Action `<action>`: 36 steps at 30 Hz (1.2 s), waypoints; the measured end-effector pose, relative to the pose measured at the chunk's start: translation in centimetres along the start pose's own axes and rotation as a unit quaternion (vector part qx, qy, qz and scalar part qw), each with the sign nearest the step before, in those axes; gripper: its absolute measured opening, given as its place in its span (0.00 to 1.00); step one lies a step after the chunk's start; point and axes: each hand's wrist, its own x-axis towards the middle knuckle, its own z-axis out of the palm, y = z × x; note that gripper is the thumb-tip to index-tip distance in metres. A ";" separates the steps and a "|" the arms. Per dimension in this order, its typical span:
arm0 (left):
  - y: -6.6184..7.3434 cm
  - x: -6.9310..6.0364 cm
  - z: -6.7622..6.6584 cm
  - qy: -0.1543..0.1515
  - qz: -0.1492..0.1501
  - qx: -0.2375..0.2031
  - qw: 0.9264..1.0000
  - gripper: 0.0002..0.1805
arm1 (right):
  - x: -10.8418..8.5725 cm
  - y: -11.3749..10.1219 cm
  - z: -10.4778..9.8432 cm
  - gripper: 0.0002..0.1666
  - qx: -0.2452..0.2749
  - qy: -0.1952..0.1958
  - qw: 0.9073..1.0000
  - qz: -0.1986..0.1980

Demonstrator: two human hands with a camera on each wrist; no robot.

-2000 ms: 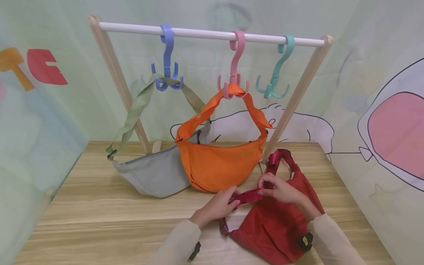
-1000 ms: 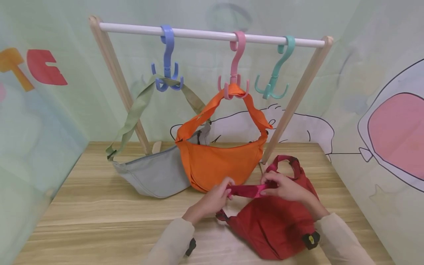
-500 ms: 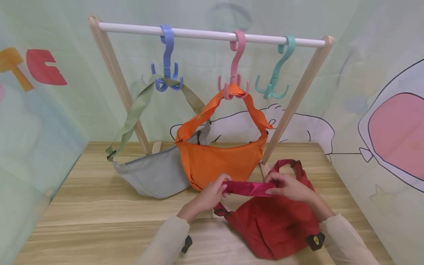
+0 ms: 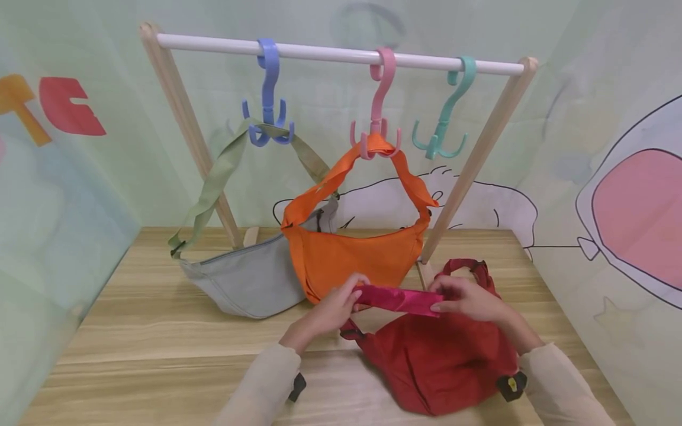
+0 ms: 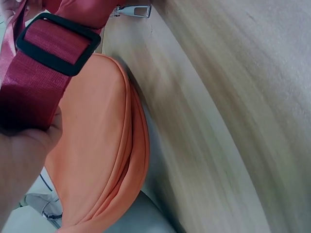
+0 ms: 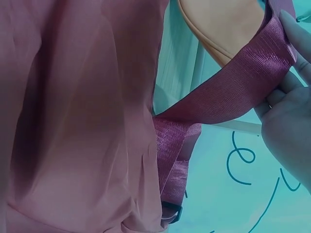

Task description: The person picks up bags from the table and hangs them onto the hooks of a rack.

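Note:
A red shoulder bag (image 4: pixel 442 361) lies on the table at the front right. Its dark pink strap (image 4: pixel 396 300) is stretched between both hands above the bag. My left hand (image 4: pixel 333 307) pinches the strap's left end; in the left wrist view a black slide buckle (image 5: pixel 58 43) sits on the strap close to the thumb. At the strap's right end my right hand (image 4: pixel 466 302) pinches it between thumb and fingers. The right wrist view shows the strap (image 6: pixel 228 92) running from the bag up to the right hand (image 6: pixel 291 97).
A wooden rack with a white rail (image 4: pixel 330 54) carries blue (image 4: pixel 269 89), pink (image 4: pixel 382 94) and teal (image 4: pixel 444 112) hooks. A grey bag (image 4: pixel 245 278) hangs from the blue hook, an orange bag (image 4: pixel 357 260) from the pink one. The teal hook holds nothing.
The hands have drawn apart, so a longer piece of strap is stretched between them. The left hand has shifted left and up, the right hand slightly right. The bag has shifted a little.

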 end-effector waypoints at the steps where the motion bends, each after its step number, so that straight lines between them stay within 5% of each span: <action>1: 0.1 0.0 -0.1 0.001 0.001 0.004 1.000 0.10 | 0.0 0.0 0.0 0.10 0.000 -0.001 1.000 0.000; 20: -0.1 0.0 -1.0 0.011 0.019 0.025 0.999 0.11 | 0.0 0.0 -0.1 0.10 -0.011 0.002 1.000 -0.025; 36: 0.6 0.9 -1.2 0.017 0.040 0.018 0.999 0.08 | 0.5 -0.9 -0.5 0.09 -0.018 0.011 1.000 0.006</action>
